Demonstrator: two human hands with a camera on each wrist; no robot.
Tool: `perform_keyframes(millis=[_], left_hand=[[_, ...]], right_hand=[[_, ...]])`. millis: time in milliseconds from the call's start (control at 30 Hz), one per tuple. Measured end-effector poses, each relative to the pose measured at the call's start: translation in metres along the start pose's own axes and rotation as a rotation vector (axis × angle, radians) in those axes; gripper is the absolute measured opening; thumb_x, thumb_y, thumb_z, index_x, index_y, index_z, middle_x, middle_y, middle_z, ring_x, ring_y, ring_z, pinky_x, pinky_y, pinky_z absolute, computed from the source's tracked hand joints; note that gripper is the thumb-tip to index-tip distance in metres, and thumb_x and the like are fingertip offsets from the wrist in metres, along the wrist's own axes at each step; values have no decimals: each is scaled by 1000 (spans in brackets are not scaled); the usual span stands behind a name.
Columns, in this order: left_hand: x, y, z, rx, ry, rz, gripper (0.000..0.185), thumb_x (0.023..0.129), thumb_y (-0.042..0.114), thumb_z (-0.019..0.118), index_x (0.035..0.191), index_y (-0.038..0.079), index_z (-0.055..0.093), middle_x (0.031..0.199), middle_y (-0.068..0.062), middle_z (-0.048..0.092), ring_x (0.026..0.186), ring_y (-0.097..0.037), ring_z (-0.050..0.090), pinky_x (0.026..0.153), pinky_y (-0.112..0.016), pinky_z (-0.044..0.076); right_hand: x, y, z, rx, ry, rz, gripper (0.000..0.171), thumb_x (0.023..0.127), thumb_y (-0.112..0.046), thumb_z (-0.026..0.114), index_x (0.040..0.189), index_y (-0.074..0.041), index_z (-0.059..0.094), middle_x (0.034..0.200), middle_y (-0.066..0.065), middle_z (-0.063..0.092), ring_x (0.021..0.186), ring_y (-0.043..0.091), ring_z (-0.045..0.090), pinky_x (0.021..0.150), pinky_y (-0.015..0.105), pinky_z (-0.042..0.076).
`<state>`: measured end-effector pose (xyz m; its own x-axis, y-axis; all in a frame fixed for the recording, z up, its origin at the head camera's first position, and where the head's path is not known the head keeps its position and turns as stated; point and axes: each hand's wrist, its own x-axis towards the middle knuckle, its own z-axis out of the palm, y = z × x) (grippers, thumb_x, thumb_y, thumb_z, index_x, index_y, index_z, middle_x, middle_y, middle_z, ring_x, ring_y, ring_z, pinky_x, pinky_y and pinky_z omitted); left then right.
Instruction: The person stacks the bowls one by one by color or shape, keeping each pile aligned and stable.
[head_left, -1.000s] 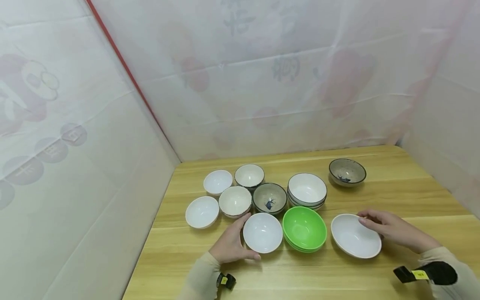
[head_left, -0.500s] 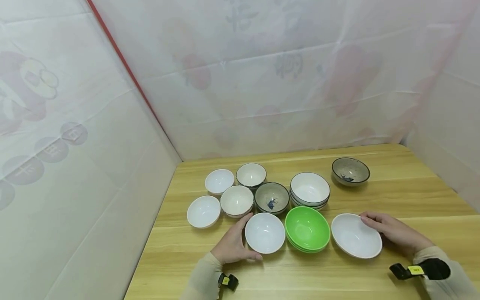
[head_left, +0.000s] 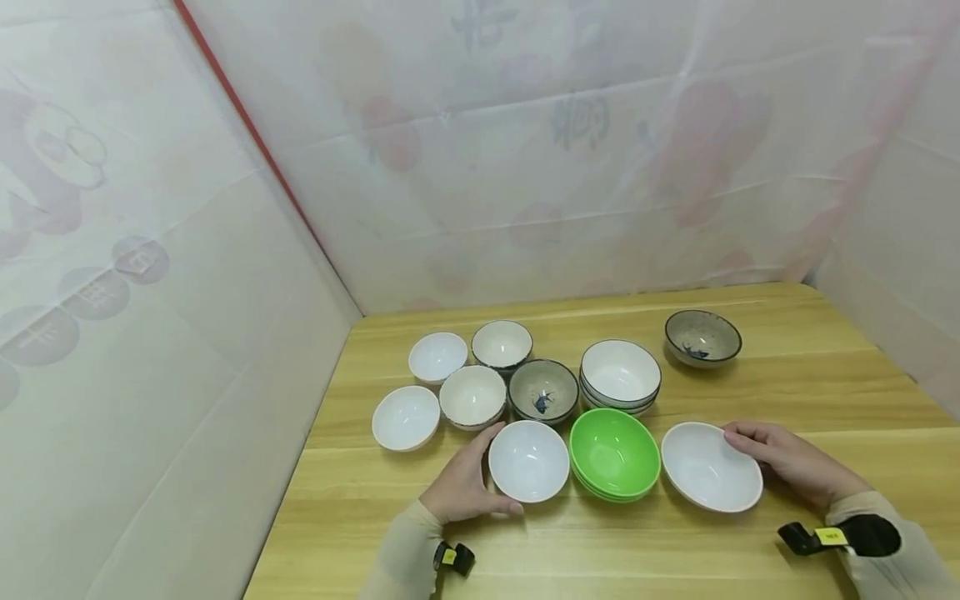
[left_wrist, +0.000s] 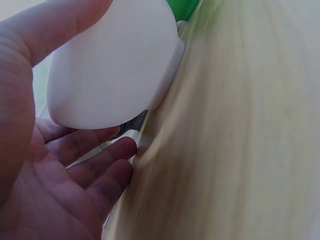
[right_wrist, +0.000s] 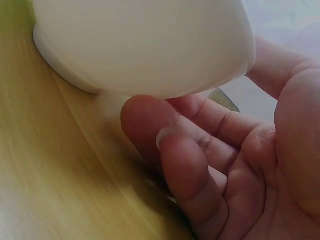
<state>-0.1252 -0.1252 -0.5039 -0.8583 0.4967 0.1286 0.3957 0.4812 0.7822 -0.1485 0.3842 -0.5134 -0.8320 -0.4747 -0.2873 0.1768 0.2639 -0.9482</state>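
Observation:
My left hand (head_left: 486, 473) cups the left side of a small white bowl (head_left: 528, 461) on the wooden table (head_left: 675, 550), thumb along its near edge. In the left wrist view the thumb lies over the white bowl (left_wrist: 110, 65) and the fingers (left_wrist: 100, 170) curve beside its foot. My right hand (head_left: 753, 450) holds the right rim of a wider, shallow white bowl (head_left: 708, 477). The right wrist view shows the fingers (right_wrist: 190, 170) curled close under that bowl (right_wrist: 145, 45). A stack of green bowls (head_left: 615, 454) sits between the two white ones.
Behind stand two small white bowls (head_left: 437, 357) (head_left: 406, 417), two cream bowls (head_left: 502, 344) (head_left: 472, 397), a grey fish-pattern bowl (head_left: 542, 390), a stack of dark-rimmed white bowls (head_left: 620, 377) and another grey bowl (head_left: 702, 337) at the back right. White sheeting (head_left: 187, 333) walls the table.
Both hands stay on their bowls almost unmoved. The head view has drifted slightly, so everything sits a little higher in the frame.

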Motion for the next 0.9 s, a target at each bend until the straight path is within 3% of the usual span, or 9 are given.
perform_keyframes(millis=[900], left_hand=[[1,-1,-1,-27,-16,-7,120,55,49,90,149,6,29,147,-2,41,132,-19,41,109,-44,32]], right_hand=[[-2,2,1,11,16,-69,35,106,-20,34,119,8,52,103,3,62,87,11,59,72,33,53]])
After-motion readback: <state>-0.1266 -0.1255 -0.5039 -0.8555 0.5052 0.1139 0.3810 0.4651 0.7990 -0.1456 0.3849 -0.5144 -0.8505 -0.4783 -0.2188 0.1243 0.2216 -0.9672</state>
